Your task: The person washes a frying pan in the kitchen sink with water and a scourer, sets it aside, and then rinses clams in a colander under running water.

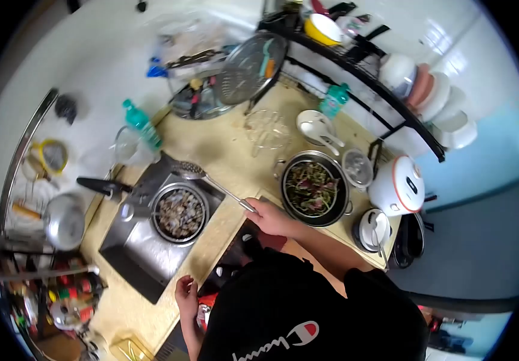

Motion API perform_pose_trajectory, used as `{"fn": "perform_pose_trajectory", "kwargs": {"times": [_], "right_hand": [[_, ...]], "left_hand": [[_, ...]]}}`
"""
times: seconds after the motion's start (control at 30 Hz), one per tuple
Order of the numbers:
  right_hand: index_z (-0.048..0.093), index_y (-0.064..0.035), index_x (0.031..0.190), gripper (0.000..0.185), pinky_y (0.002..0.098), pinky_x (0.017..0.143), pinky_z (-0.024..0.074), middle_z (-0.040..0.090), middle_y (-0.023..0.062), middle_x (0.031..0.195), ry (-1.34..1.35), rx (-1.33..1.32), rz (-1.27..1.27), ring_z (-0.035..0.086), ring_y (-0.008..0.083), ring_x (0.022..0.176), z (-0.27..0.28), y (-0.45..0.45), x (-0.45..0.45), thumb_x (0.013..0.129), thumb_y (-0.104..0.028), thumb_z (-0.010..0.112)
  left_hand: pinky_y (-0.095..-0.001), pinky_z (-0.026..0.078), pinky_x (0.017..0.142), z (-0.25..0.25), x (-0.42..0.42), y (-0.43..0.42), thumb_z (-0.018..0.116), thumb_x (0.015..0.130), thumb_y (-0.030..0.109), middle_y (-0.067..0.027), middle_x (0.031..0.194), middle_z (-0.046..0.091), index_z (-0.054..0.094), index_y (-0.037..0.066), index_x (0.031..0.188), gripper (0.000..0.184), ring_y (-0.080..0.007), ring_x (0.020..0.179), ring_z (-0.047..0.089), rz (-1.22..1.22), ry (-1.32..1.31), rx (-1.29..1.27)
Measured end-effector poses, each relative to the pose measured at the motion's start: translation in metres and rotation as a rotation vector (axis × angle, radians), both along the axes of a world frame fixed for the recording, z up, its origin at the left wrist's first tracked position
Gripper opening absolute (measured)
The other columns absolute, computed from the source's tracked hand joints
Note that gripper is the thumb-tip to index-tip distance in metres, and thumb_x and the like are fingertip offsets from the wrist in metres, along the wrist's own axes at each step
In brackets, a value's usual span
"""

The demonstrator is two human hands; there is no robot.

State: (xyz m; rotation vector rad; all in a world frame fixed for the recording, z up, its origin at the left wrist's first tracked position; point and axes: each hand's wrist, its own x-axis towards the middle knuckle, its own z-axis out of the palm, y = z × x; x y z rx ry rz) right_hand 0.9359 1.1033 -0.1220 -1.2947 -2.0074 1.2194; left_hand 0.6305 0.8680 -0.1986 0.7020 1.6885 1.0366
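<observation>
My right hand (265,217) is closed round the handle of a slotted metal skimmer (190,170), whose head is over the back edge of the sink. Near the counter's front edge, my left hand (186,290) hangs with its fingers curled, and whether it holds anything is hidden. A metal bowl of small pale and brown pieces (180,213) sits in the steel sink (151,256). To the right of my right hand stands a dark-rimmed pot (312,189) holding green and reddish food.
A green bottle (142,125) stands behind the sink. White bowl with spoon (316,127), glass bowl (357,168) and white rice cooker (398,185) surround the pot. A black dish rack (355,69) overhangs the back right. Bottles and jars crowd the lower left.
</observation>
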Motion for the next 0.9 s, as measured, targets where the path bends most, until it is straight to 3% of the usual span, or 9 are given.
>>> {"fn": "perform_pose_trajectory", "kwargs": {"times": [0.03, 0.2, 0.23, 0.33, 0.43, 0.57, 0.8, 0.9], "right_hand": [[0.055, -0.0050, 0.112, 0.024, 0.0373, 0.066, 0.0474, 0.061, 0.0194, 0.081, 0.015, 0.010, -0.087, 0.059, 0.0269, 0.069, 0.012, -0.004, 0.018, 0.095, -0.022, 0.057], [0.056, -0.0011, 0.100, 0.023, 0.0345, 0.055, 0.0433, 0.055, 0.0144, 0.067, -0.084, 0.127, -0.577, 0.049, 0.0174, 0.058, 0.011, -0.043, 0.129, 0.095, -0.024, 0.060], [0.057, -0.0003, 0.096, 0.023, 0.0340, 0.054, 0.0428, 0.054, 0.0129, 0.064, -0.174, 0.153, -0.674, 0.048, 0.0155, 0.058, 0.010, -0.054, 0.157, 0.095, -0.023, 0.061], [0.055, 0.0019, 0.082, 0.030, 0.0334, 0.051, 0.0399, 0.051, 0.0096, 0.058, -0.090, 0.156, -0.884, 0.043, 0.0141, 0.054, -0.013, -0.080, 0.201, 0.094, -0.025, 0.061], [0.056, 0.0018, 0.082, 0.031, 0.0329, 0.048, 0.0385, 0.050, 0.0079, 0.055, -0.038, -0.092, -1.017, 0.044, 0.0138, 0.050, -0.032, -0.095, 0.220, 0.095, -0.027, 0.060], [0.060, -0.0005, 0.081, 0.032, 0.0284, 0.042, 0.0358, 0.048, 0.0009, 0.053, 0.247, -0.279, -1.076, 0.045, 0.0100, 0.044, -0.031, -0.101, 0.214, 0.097, -0.028, 0.056], [0.061, 0.0001, 0.086, 0.036, 0.0262, 0.039, 0.0367, 0.046, 0.0005, 0.052, 0.083, -0.176, -1.045, 0.042, 0.0094, 0.040, -0.053, -0.108, 0.228, 0.099, -0.033, 0.054], [0.061, 0.0007, 0.084, 0.040, 0.0270, 0.040, 0.0396, 0.051, 0.0028, 0.054, 0.147, -0.297, -1.042, 0.045, 0.0111, 0.041, -0.053, -0.111, 0.229, 0.098, -0.036, 0.054]], "left_hand": [[-0.0247, 0.048, 0.072, -0.006, 0.003, 0.003, 0.062, 0.090, 0.005, -0.0031, 0.098, 0.062, 0.057, 0.003, 0.113, 0.023, -0.0109, 0.083, 0.057, 0.019, 0.012, 0.034], [-0.0236, 0.048, 0.071, -0.015, 0.005, 0.020, 0.062, 0.089, 0.001, -0.0031, 0.097, 0.062, 0.057, 0.003, 0.111, 0.023, -0.0109, 0.080, 0.058, -0.062, 0.016, 0.045], [-0.0244, 0.048, 0.074, -0.013, 0.006, 0.024, 0.061, 0.089, 0.001, -0.0042, 0.099, 0.062, 0.057, 0.003, 0.111, 0.023, -0.0116, 0.083, 0.058, -0.082, 0.020, 0.024], [-0.0257, 0.048, 0.079, -0.009, 0.011, 0.035, 0.062, 0.089, 0.001, -0.0059, 0.101, 0.062, 0.057, 0.002, 0.111, 0.022, -0.0129, 0.088, 0.059, -0.131, 0.033, -0.017], [-0.0256, 0.048, 0.079, -0.002, 0.019, 0.045, 0.062, 0.089, 0.002, -0.0059, 0.100, 0.062, 0.057, 0.001, 0.111, 0.023, -0.0129, 0.088, 0.058, -0.154, 0.012, -0.032], [-0.0254, 0.048, 0.078, -0.001, 0.025, 0.054, 0.062, 0.089, 0.002, -0.0068, 0.101, 0.062, 0.056, 0.001, 0.112, 0.024, -0.0125, 0.086, 0.059, -0.206, 0.024, -0.016], [-0.0261, 0.049, 0.077, 0.006, 0.029, 0.059, 0.062, 0.089, 0.002, -0.0074, 0.101, 0.062, 0.056, 0.000, 0.112, 0.024, -0.0132, 0.085, 0.059, -0.260, 0.071, -0.042], [-0.0265, 0.049, 0.077, 0.001, 0.028, 0.056, 0.062, 0.089, 0.003, -0.0073, 0.101, 0.062, 0.056, 0.000, 0.113, 0.025, -0.0137, 0.086, 0.059, -0.266, 0.062, -0.033]]}}
